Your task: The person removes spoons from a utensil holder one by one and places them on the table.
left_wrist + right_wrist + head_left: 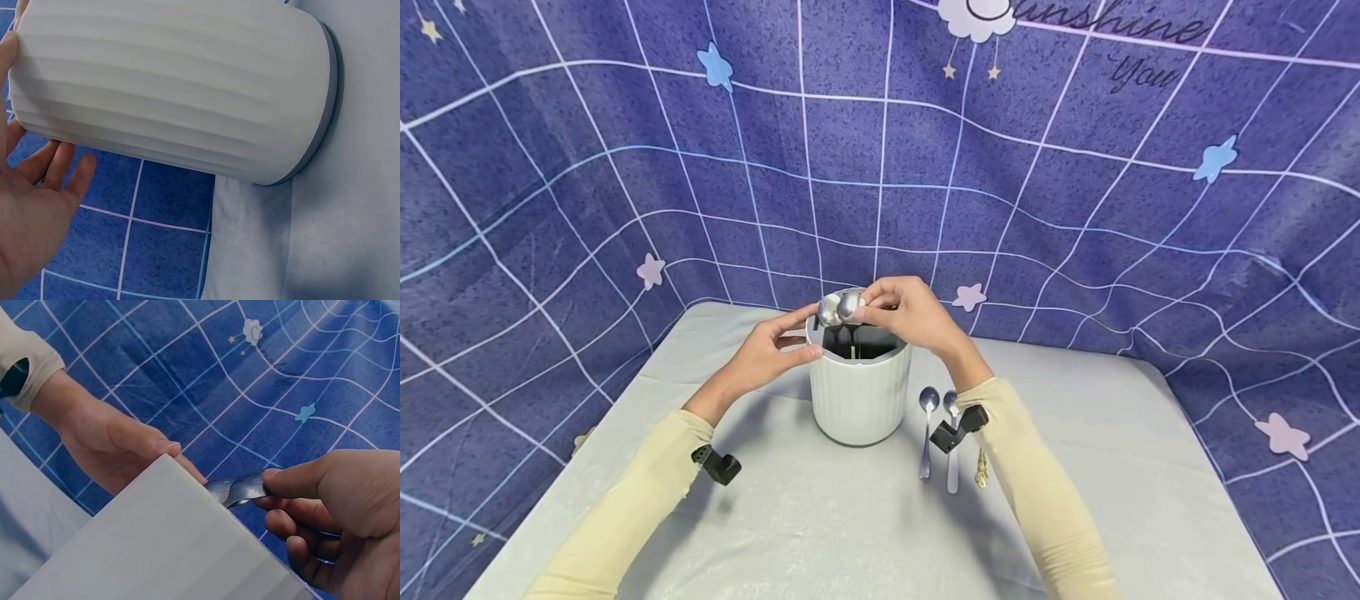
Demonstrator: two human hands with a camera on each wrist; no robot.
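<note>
A white ribbed utensil holder with a dark divided inside stands upright on the table. My left hand holds it at the left of its rim, thumb at the front and index finger reaching toward the back. The lower fingers of that hand hang loose beside the wall in the left wrist view. My right hand pinches a metal spoon by its bowl, above the opening, handle downward inside. Another spoon stands bowl up right beside it, overlapping it in the right wrist view.
Right of the holder, two spoons lie on the table: one spoon in full sight and another spoon partly behind the right wrist camera. A gold ornate handle shows beside the right sleeve. A blue gridded cloth hangs behind the table.
</note>
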